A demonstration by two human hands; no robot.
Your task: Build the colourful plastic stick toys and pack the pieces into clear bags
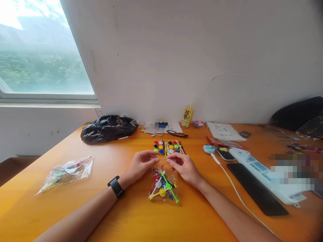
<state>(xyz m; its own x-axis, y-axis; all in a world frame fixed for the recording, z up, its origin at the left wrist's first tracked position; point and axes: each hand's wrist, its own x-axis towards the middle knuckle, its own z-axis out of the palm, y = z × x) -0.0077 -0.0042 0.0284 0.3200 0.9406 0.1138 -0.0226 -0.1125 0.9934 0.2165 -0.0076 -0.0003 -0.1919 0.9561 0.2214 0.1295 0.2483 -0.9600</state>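
A clear plastic bag (pixel 164 192) lies in front of me on the table, with green, yellow, white, red and blue plastic pieces inside. My left hand (pixel 141 165) pinches the left side of its upper edge between thumb and fingers. On the other side, my right hand (pixel 186 169) pinches the same edge, and a thin pale line stretches between the two. Just beyond my fingertips are sets of coloured round discs (pixel 173 147) with thin coloured sticks beside them. A black watch (pixel 116 187) is on my left wrist.
Another clear bag of coloured pieces (pixel 68 173) lies at left. A black plastic bag (pixel 108 129), glasses (pixel 177 134) and a yellow drink carton (pixel 187 117) stand along the back. Right are a white power strip (pixel 257 164), a black slab (pixel 256 188) and a white cable (pixel 236 193).
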